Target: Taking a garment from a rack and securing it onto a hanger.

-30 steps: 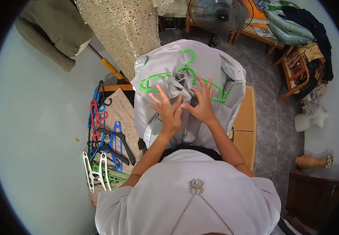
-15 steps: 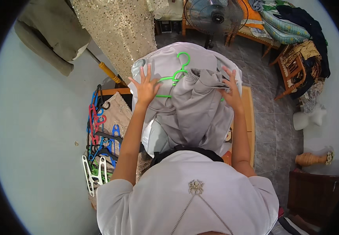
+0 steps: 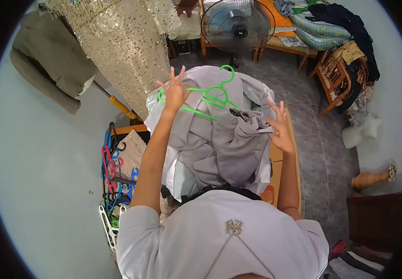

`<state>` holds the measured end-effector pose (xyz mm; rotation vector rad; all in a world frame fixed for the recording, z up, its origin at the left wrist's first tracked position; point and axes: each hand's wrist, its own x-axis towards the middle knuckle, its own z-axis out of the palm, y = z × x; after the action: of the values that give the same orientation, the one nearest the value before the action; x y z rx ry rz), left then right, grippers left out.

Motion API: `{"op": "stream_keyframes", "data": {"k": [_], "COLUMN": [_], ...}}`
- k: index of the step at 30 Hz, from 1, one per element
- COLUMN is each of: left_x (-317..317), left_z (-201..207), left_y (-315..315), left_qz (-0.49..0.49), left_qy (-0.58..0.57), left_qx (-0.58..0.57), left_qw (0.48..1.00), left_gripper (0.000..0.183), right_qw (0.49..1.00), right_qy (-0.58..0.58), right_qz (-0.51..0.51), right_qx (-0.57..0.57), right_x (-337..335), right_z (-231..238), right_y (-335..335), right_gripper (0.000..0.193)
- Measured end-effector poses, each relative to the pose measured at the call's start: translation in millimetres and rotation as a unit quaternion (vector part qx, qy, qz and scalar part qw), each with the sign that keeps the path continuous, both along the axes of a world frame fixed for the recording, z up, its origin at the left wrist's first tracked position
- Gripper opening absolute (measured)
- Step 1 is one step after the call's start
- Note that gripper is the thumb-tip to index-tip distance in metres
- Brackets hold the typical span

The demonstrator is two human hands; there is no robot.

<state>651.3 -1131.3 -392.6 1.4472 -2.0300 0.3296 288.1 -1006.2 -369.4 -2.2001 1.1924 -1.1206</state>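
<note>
My left hand (image 3: 176, 95) holds the left side of a green plastic clothes hanger (image 3: 217, 98), thumb and a finger closed on it and the other fingers raised. The hanger lies tilted, hook pointing away from me, over grey cloth (image 3: 191, 132). At the right, my right hand (image 3: 281, 132) pinches the edge of a grey garment (image 3: 240, 151) with a gathered elastic band, its upper fingers stretched out. The garment's bunched folds lie near my body, and its band overlaps the hanger's lower right end, hiding it. White fabric (image 3: 263, 90) shows around the pile.
Several coloured hangers (image 3: 117, 172) lie at the left beside the wall. A sequined dress (image 3: 122, 51) and a dark jacket (image 3: 52, 60) hang at the far left. A standing fan (image 3: 239, 30) is ahead; a wooden chair (image 3: 335, 83) piled with cloth stands at the right.
My right hand has drawn the grey garment down towards me, uncovering more of the green hanger. My left hand has risen slightly with the hanger. The whole view has shifted a little.
</note>
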Motion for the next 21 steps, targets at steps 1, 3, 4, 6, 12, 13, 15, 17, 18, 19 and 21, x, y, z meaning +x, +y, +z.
{"op": "stream_keyframes", "data": {"k": [1, 3, 4, 6, 12, 13, 15, 17, 18, 19, 21], "left_x": [1, 2, 6, 17, 13, 15, 22, 33, 38, 41, 39], "left_z": [8, 16, 16, -2, -23, -26, -25, -21, -19, -18, -14], "left_y": [-15, -38, -47, -61, -54, -55, -54, -51, -49, -46, -40], "left_qz": [0.009, 0.059, 0.096, 0.158, 0.231, 0.237, 0.207, 0.126, 0.082, 0.060, 0.039], "left_qy": [0.011, -0.001, -0.027, -0.061, -0.027, -0.017, 0.020, 0.006, -0.003, -0.015, -0.008], "left_qx": [0.018, 0.058, 0.075, 0.086, 0.178, 0.186, 0.213, 0.197, 0.169, 0.102, 0.020], "left_qw": [1.000, 0.997, 0.992, 0.982, 0.956, 0.953, 0.955, 0.972, 0.982, 0.993, 0.999], "left_gripper": [0.019, 0.021, 0.022, 0.023, 0.036, 0.042, 0.050, 0.059, 0.061, 0.063, 0.067], "right_qw": [1.000, 1.000, 1.000, 1.000, 0.999, 0.999, 0.998, 0.998, 0.998, 0.998, 0.999], "right_qy": [-0.004, -0.010, -0.015, -0.014, -0.013, -0.014, -0.029, -0.021, -0.024, -0.027, -0.015], "right_qz": [-0.002, -0.008, -0.007, 0.002, 0.029, 0.030, 0.019, 0.018, 0.020, 0.021, 0.010], "right_qx": [-0.001, 0.003, -0.001, -0.009, -0.032, -0.030, -0.050, -0.054, -0.053, -0.053, -0.033], "right_x": [2, 2, 3, 4, 15, 19, 25, 27, 29, 31, 31], "right_z": [1, 3, 2, -3, 0, 0, 3, 2, 3, 4, 10], "right_y": [1, 5, 5, 0, -12, -14, -16, -19, -21, -22, -19], "right_gripper": [0.033, 0.028, 0.028, 0.029, 0.034, 0.034, 0.036, 0.037, 0.036, 0.036, 0.037]}}
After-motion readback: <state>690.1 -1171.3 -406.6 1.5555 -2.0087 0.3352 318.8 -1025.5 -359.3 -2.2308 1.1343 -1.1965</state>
